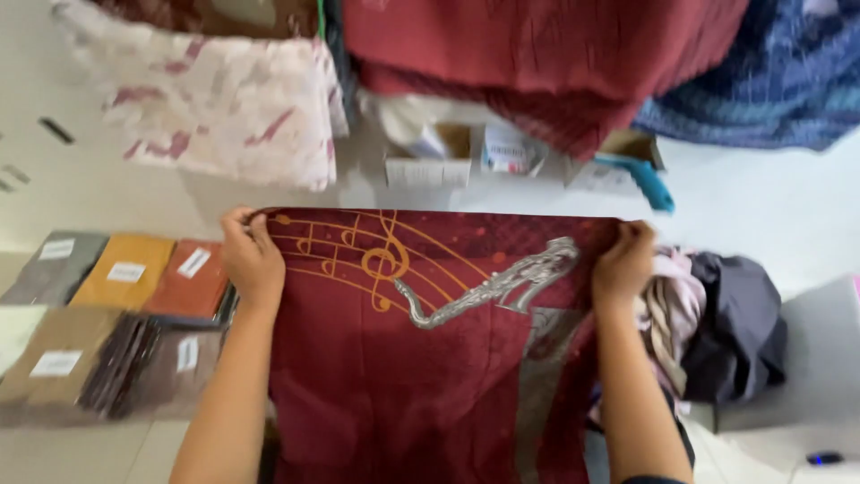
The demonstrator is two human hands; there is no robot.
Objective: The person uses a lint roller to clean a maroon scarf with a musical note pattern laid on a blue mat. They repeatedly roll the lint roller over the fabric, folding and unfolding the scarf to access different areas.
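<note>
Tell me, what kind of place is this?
Probably a cloth shop or its storeroom. Both hands hold up a dark red printed cloth, labelled packs of folded fabric lie in rows on the left, and more fabrics hang behind.

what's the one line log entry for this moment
left hand: grips cloth corner | right hand: grips other corner | dark red printed cloth: held spread

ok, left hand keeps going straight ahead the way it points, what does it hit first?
Probably the pink-and-white mottled hanging cloth: the left hand, gripping the dark red music-print fabric at its corner, points up-frame toward it. Depth is unclear.
</note>
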